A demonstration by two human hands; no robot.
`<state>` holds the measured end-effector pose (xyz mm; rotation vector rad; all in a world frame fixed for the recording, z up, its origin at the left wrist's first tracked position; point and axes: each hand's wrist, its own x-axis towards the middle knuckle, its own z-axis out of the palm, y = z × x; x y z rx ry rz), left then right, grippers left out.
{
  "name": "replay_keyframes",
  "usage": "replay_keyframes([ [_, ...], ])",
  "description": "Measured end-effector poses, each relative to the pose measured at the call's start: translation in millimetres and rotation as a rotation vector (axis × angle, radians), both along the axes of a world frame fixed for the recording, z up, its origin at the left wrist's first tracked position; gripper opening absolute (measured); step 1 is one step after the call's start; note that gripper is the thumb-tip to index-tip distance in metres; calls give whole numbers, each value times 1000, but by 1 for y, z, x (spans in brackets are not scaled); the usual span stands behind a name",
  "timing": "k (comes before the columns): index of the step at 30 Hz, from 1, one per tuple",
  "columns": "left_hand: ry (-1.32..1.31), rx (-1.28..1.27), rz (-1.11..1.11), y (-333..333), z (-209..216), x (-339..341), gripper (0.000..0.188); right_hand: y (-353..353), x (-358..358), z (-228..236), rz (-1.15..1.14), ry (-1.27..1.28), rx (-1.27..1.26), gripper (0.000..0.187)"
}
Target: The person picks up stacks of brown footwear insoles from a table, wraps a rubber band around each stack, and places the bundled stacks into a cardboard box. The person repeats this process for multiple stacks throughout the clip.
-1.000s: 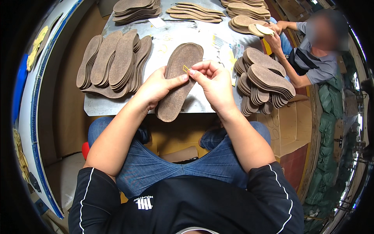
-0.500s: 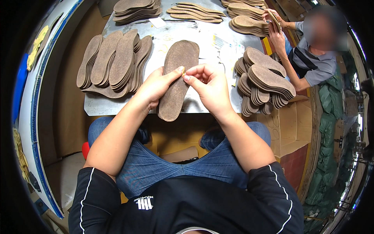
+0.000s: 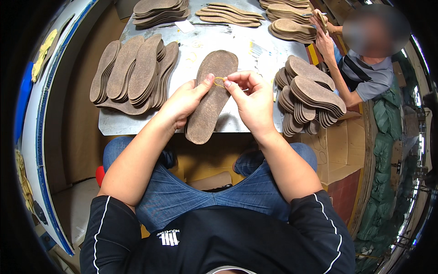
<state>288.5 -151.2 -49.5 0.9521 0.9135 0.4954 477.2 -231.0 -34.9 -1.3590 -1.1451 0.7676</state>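
Note:
A brown speckled shoe insole [image 3: 210, 107] is held slantwise over the table's near edge. My left hand [image 3: 185, 101] is closed on its left side, the thumb lying across the top face. Between that thumb and my right fingertips a thin yellow band [image 3: 220, 78], which looks like a rubber band, forms a small open loop over the insole. My right hand [image 3: 254, 101] pinches the loop's right end between thumb and forefinger. The insole's underside and most of my left fingers are hidden.
Insole stacks stand at the left [image 3: 132, 75] and right [image 3: 315, 91] of the grey table [image 3: 182, 59]. More stacks [image 3: 228, 14] line its far side, near a white card [image 3: 185, 26]. A co-worker [image 3: 365, 68] at the far right holds a piece in both hands.
My right hand has moved slightly right, drawing the yellow band into a wider loop. The insole has shifted a little right and down. The co-worker's head and hands have moved slightly.

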Motion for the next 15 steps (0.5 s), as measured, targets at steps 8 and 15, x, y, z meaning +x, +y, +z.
replay_keyframes([
  [8, 0, 74, -43, -1, -4, -1, 85, 1, 0, -1, -6, -23, 12, 13],
  [15, 23, 65, 23, -5, 4, 0, 77, -5, -6, 10, 64, -99, 3, 12],
])
